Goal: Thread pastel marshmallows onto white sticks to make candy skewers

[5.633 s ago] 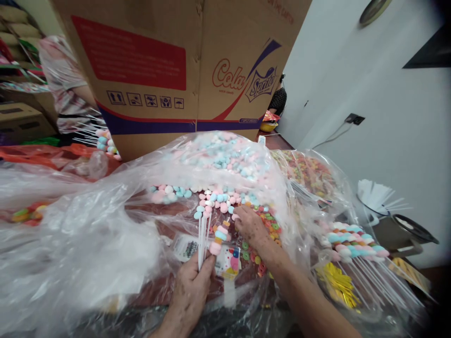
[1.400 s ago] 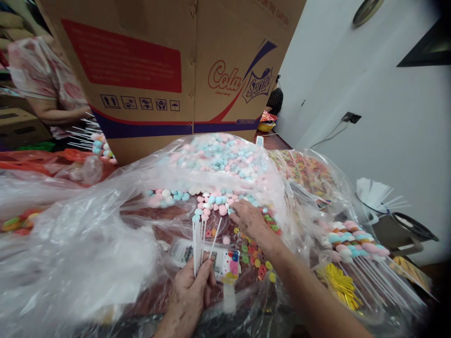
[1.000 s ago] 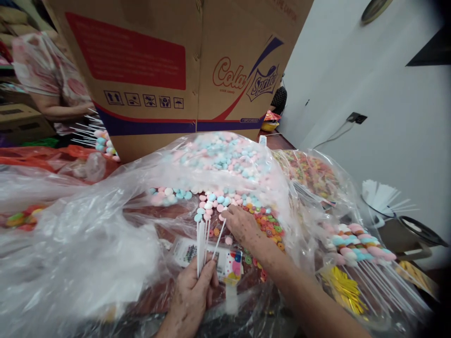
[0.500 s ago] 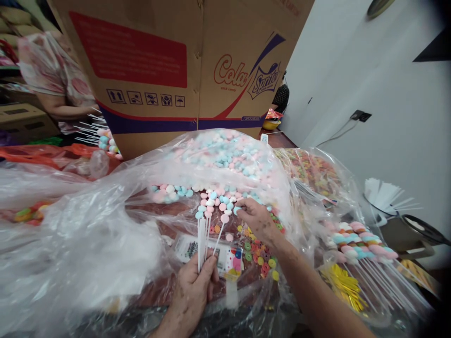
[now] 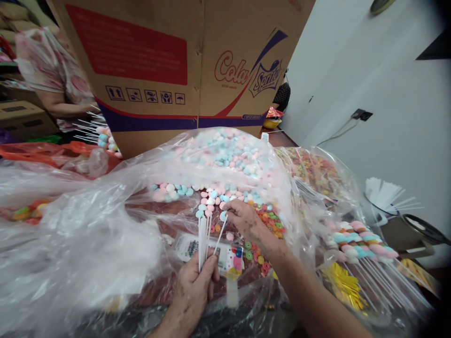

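A bunch of white sticks (image 5: pixel 202 244) is gripped in my left hand (image 5: pixel 195 281), low in the middle. One stick (image 5: pixel 220 234) leans out to the right, apart from the others. At its top, my right hand (image 5: pixel 246 223) pinches a pale blue marshmallow (image 5: pixel 223 216) between thumb and fingertips. Pink, white and blue marshmallows (image 5: pixel 210 201) stand at the tops of the bunched sticks; which are threaded on and which lie behind, I cannot tell. Coloured gummy rings (image 5: pixel 269 220) are scattered around and under my right hand. One pink marshmallow (image 5: pixel 229 236) sits just below it.
A large carton (image 5: pixel 148 103) rises behind a clear bag of marshmallows (image 5: pixel 225 155). At right are finished marshmallow skewers (image 5: pixel 362 241), gold twist ties (image 5: pixel 343 284) and a holder with white sticks (image 5: pixel 384 195). Crumpled plastic (image 5: pixel 88 249) covers the left. Another person (image 5: pixel 52 75) stands far left.
My right hand has moved left with the blue marshmallow, bringing it to the tip of the leaning stick. More gummy rings show behind it. My left hand stays in place.
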`<act>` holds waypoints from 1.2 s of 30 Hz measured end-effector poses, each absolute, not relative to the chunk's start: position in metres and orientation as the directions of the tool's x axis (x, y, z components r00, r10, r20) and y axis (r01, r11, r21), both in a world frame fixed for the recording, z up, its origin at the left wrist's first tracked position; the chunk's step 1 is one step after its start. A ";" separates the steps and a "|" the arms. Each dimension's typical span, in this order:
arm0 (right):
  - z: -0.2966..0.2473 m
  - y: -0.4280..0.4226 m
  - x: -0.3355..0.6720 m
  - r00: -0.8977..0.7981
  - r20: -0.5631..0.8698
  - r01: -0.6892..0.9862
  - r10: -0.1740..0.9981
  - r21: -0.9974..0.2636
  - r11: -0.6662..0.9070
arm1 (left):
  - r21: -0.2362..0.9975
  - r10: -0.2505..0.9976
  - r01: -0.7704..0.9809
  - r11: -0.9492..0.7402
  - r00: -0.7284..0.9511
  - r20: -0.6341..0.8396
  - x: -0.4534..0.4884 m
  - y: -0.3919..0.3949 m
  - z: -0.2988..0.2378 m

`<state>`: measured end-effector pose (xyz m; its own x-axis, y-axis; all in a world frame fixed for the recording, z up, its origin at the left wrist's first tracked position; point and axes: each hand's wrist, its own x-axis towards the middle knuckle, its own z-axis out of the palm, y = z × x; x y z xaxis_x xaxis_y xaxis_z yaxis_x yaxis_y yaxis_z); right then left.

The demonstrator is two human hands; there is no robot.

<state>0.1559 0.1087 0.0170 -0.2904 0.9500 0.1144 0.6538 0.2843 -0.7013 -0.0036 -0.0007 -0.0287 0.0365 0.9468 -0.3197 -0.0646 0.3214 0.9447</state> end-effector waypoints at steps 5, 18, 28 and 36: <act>0.013 0.114 0.159 -0.377 0.086 0.727 0.922 -0.589 0.352 | 0.946 0.948 -0.061 0.318 0.034 -0.317 -0.004 -0.001 -0.025; 0.008 0.106 0.151 -0.463 0.030 0.852 0.886 -0.259 0.454 | 0.944 0.948 -0.085 0.318 0.056 -0.314 -0.003 0.000 -0.027; 0.013 0.088 0.164 -0.046 -0.109 0.048 0.993 -0.993 -0.106 | 0.961 0.963 -0.057 0.271 0.020 -0.270 0.000 0.000 -0.037; 0.013 0.081 0.162 -0.027 -0.083 -0.110 0.996 -0.990 -0.085 | 0.975 0.974 0.044 0.219 -0.066 -0.216 0.005 0.000 -0.031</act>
<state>0.1619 0.0808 0.0134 -0.0270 0.9962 -0.0829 -0.1104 -0.0853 -0.9902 0.0050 -0.0002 -0.0310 -0.0658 0.9741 -0.2164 0.0439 0.2194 0.9746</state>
